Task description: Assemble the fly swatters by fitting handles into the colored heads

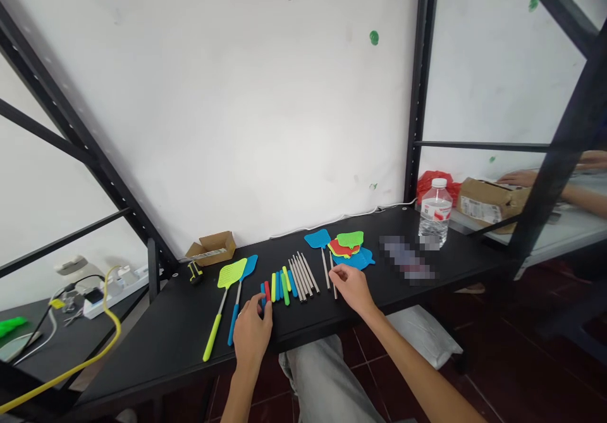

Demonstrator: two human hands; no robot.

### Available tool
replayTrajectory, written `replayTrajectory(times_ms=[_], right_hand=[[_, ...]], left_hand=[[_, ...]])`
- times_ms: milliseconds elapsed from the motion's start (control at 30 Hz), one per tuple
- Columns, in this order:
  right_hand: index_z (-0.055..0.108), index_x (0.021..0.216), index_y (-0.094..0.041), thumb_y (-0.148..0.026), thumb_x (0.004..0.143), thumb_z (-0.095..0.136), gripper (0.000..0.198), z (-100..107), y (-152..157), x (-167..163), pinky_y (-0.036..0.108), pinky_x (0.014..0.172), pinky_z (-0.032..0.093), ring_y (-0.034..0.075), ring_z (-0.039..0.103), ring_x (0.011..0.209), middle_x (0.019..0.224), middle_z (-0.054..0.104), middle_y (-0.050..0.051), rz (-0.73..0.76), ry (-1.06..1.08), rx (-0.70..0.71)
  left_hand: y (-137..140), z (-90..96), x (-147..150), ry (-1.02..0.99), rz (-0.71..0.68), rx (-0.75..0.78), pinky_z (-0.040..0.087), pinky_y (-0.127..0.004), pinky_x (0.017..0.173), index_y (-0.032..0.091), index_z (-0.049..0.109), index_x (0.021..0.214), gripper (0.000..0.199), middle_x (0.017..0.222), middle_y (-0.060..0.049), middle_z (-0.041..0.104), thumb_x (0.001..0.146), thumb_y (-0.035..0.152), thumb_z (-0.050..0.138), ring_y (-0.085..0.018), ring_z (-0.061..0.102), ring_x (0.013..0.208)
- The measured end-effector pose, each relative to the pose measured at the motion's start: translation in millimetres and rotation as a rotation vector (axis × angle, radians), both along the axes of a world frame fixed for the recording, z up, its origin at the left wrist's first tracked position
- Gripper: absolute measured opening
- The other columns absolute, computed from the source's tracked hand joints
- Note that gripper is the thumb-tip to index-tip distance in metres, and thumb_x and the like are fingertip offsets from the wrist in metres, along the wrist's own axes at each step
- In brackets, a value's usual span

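Observation:
My left hand (253, 328) is at the left end of a row of plastic handles, its thumb and fingers closed around the lower part of a blue handle (263, 289). A red handle (267, 290) stands right beside it, close to the thumb. In my right hand (351, 287), thumb and fingers pinch a thin metal rod (335, 293). Left of that rod is a blue fly swatter head on a bare rod (326, 268). Several loose metal rods (303, 276) lie between my hands, next to yellow, blue and green handles (285, 289). Loose swatter heads (349, 239) are piled beyond my right hand.
Two fly swatters with handles, yellow-green (219, 315) and blue (236, 315), lie at left. Behind them is an open cardboard box (211, 249). A water bottle (435, 214) stands at right. Black posts (417, 94) frame the table; a yellow cable (111, 341) hangs at left.

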State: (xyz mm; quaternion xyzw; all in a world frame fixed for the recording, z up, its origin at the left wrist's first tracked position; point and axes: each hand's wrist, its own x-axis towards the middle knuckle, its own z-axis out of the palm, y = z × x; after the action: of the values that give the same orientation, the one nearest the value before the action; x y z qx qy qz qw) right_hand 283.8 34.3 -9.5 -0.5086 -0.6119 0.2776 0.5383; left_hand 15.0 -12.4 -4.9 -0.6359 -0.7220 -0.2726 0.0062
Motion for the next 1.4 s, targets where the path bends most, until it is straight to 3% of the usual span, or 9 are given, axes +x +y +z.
replayTrajectory(times_ms=[133,267,367,500,667,900,1133,1267,1400], right_hand=[[0.063,0.073,-0.021,-0.027,0.083,0.058,0.013,1.4,1.7,-1.9,0.027,0.058,0.034,0.018,0.061,0.065,0.066,0.065,0.001,-0.117,-0.336,-0.022],[0.063,0.076,-0.021,-0.027,0.08,0.062,0.007,7.1,6.6,0.4,0.028,0.057,0.031,0.023,0.063,0.071,0.074,0.068,0.006,-0.167,-0.6,-0.17],[0.065,0.077,-0.02,-0.03,0.078,0.065,0.011,13.5,10.4,2.8,0.03,0.058,0.032,0.027,0.064,0.075,0.081,0.068,0.012,-0.173,-0.732,-0.255],[0.057,0.055,-0.02,-0.026,0.075,0.063,0.021,17.5,13.8,7.1,0.03,0.054,0.03,0.025,0.061,0.064,0.063,0.062,0.01,-0.111,-0.771,-0.288],[0.047,0.043,-0.021,-0.022,0.074,0.057,0.033,10.9,17.0,16.3,0.028,0.05,0.026,0.017,0.052,0.051,0.045,0.051,0.003,-0.02,-0.608,-0.226],[0.056,0.063,-0.019,-0.031,0.082,0.05,0.024,1.0,24.0,22.5,0.022,0.044,0.033,0.01,0.05,0.04,0.053,0.057,-0.002,0.154,-0.077,-0.255],[0.059,0.074,-0.018,-0.029,0.077,0.054,0.013,0.2,29.5,13.8,0.018,0.039,0.032,0.009,0.054,0.045,0.063,0.064,0.0,0.217,0.134,-0.283],[0.061,0.076,-0.017,-0.032,0.077,0.056,0.016,2.3,30.8,13.1,0.018,0.04,0.031,0.008,0.053,0.045,0.063,0.064,0.0,0.234,0.207,-0.264],[0.062,0.079,-0.016,-0.037,0.077,0.057,0.022,5.1,32.3,11.0,0.019,0.041,0.031,0.009,0.053,0.046,0.067,0.064,0.0,0.233,0.318,-0.265]], left_hand=[[-0.2,1.4,-7.6,-0.052,-0.021,-0.032,0.04,-0.027,0.062,0.018,0.059,0.119,0.042,0.084,-0.006,0.063,0.094,0.045,0.038,-0.023,0.063,0.082],[0.5,7.9,-12.1,-0.039,-0.008,-0.097,0.038,-0.026,0.061,0.02,0.058,0.123,0.04,0.086,-0.005,0.066,0.093,0.04,0.041,-0.022,0.063,0.082],[1.8,12.9,-12.6,-0.014,0.038,-0.156,0.036,-0.026,0.059,0.023,0.058,0.125,0.04,0.09,-0.006,0.069,0.092,0.041,0.043,-0.023,0.064,0.083],[4.5,17.0,-13.0,0.001,0.092,-0.233,0.039,-0.027,0.062,0.023,0.06,0.125,0.041,0.1,-0.008,0.071,0.091,0.04,0.044,-0.025,0.066,0.091],[8.6,21.8,-15.0,-0.005,0.104,-0.292,0.043,-0.03,0.069,0.02,0.061,0.128,0.045,0.107,-0.01,0.072,0.089,0.038,0.045,-0.028,0.066,0.099],[11.0,29.5,-11.5,0.022,0.128,-0.339,0.043,-0.03,0.066,0.023,0.068,0.116,0.042,0.103,-0.009,0.073,0.085,0.043,0.049,-0.029,0.067,0.096],[11.0,27.8,-11.9,0.0,0.167,-0.303,0.043,-0.031,0.067,0.026,0.07,0.113,0.038,0.105,-0.007,0.073,0.085,0.039,0.049,-0.03,0.066,0.097],[8.2,25.7,-7.4,-0.043,0.159,-0.166,0.044,-0.03,0.067,0.023,0.069,0.113,0.038,0.104,-0.008,0.071,0.086,0.039,0.048,-0.028,0.066,0.096],[6.6,20.3,9.4,-0.068,-0.019,0.085,0.046,-0.029,0.074,0.02,0.069,0.106,0.034,0.102,-0.008,0.068,0.089,0.037,0.045,-0.023,0.063,0.095]])
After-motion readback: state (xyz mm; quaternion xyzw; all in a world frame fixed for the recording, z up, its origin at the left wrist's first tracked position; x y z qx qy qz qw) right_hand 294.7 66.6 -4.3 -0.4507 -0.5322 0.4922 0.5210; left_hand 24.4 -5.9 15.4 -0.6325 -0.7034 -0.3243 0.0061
